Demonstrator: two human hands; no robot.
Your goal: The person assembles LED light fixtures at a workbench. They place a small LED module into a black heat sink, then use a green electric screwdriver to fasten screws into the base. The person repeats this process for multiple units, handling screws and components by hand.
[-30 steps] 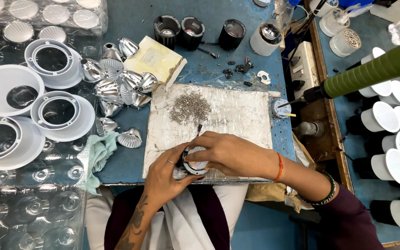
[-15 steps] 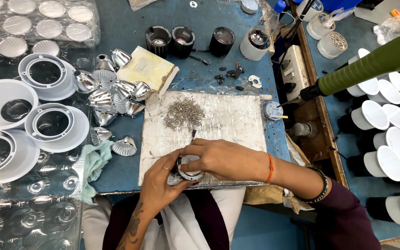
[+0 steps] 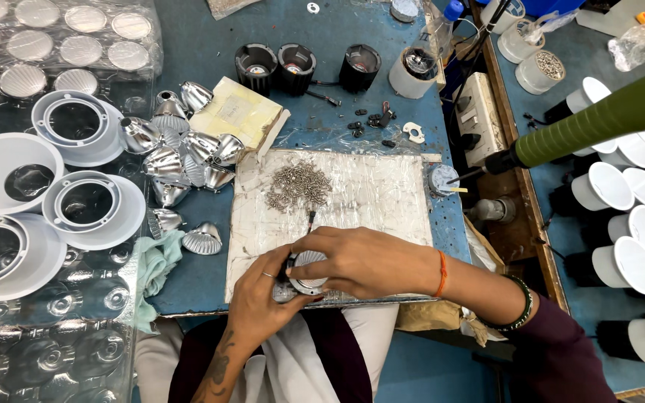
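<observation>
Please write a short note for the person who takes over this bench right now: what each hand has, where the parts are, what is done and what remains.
Left hand: cups a small round lamp part at the near edge of the white work board.
Right hand: lies over the same part; a thin dark tool sticks out past its fingers.
Parts: pile of small screws on the board; shiny reflectors to its left; three black housings behind it.
Done: cannot tell, the hands hide the part.
Left: judging by the pile, many screws remain unused.
</observation>
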